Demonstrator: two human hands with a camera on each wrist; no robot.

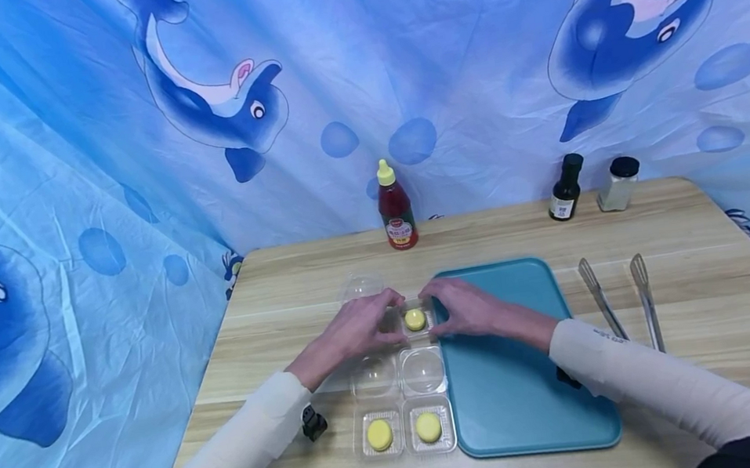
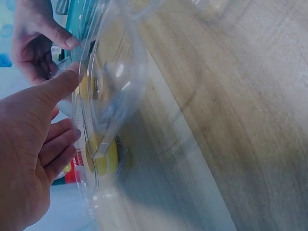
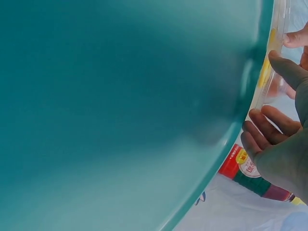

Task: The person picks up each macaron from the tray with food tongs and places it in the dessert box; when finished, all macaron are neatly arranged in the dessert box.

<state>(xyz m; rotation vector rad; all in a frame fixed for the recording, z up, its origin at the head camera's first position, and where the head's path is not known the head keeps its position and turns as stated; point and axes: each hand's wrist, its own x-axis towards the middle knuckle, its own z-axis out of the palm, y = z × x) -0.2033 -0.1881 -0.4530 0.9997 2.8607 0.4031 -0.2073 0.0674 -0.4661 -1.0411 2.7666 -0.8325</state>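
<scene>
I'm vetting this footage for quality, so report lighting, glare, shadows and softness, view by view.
Head: bright overall, red bottle distinct, shadow below the right sleeve; left wrist: somewhat hazy, bright glints on the clear plastic dome, shadow across the wooden tabletop; right wrist: blue-green tray mostly smooth and featureless, with a pale sheen and darker patches.

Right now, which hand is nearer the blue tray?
Right: the right hand is mostly over the tray; the left hand is left of it, across the clear container.

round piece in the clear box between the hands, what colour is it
Yellow; the round piece shows best in the head view.
</scene>
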